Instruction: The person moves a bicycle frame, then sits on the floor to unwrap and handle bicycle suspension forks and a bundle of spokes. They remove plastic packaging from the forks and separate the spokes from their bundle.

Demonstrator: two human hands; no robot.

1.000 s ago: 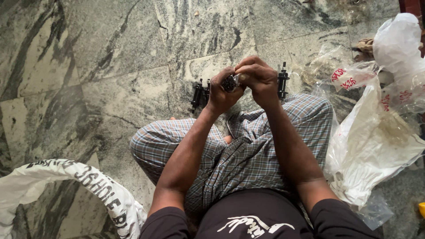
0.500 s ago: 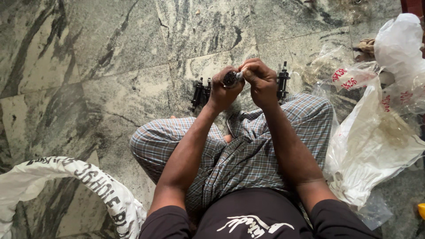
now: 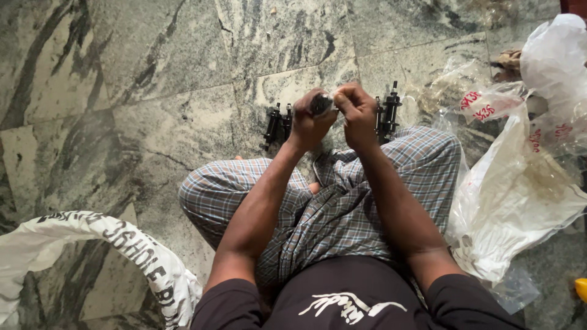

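I sit cross-legged on a marbled stone floor in checked trousers. My left hand [image 3: 307, 120] is wrapped around a small dark cylindrical metal part [image 3: 320, 104], held up above my knees. My right hand [image 3: 356, 110] pinches at the top end of that same part, fingers closed on it. Just beyond my hands, black metal parts with axle-like ends stand on the floor, one group on the left [image 3: 278, 124] and another on the right [image 3: 387, 113].
Clear and white plastic bags [image 3: 520, 183] are heaped on the right, some with red print. A white sack with dark lettering [image 3: 122, 244] curls at the lower left. A yellow object [image 3: 581, 288] shows at the right edge.
My hands stay together on the small part with slight finger shifts; the right hand's fingers have worked around its top end. Nothing else has moved.
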